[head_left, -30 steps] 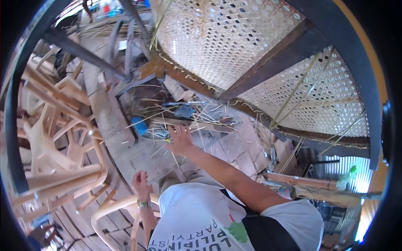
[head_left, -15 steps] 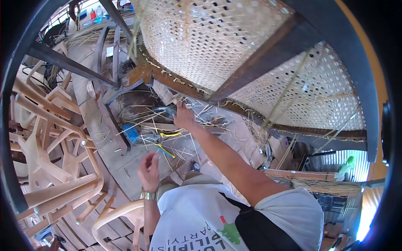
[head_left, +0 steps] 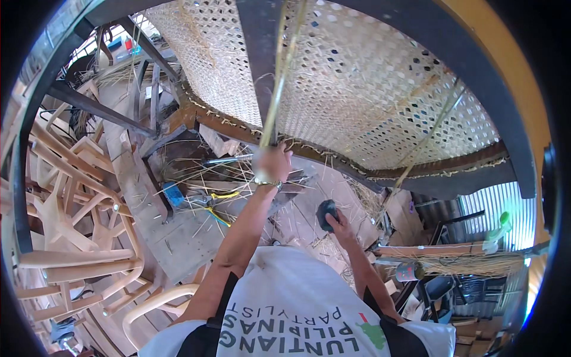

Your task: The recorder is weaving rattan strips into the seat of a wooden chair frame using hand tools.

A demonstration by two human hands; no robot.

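1. The left hand (head_left: 270, 163) has its grip closed on a cane strip (head_left: 279, 77) that runs straight up from it, across the woven panel (head_left: 369, 89).
2. The right hand (head_left: 345, 229) grips a dark round tool (head_left: 326, 213), low and to the right of the left hand.
3. Judged: keep the strip taut and untwisted.

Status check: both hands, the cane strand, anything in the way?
Left hand raised, shut on cane strand beneath woven panel. Right hand on dark object. Dark frame bar beside strand.
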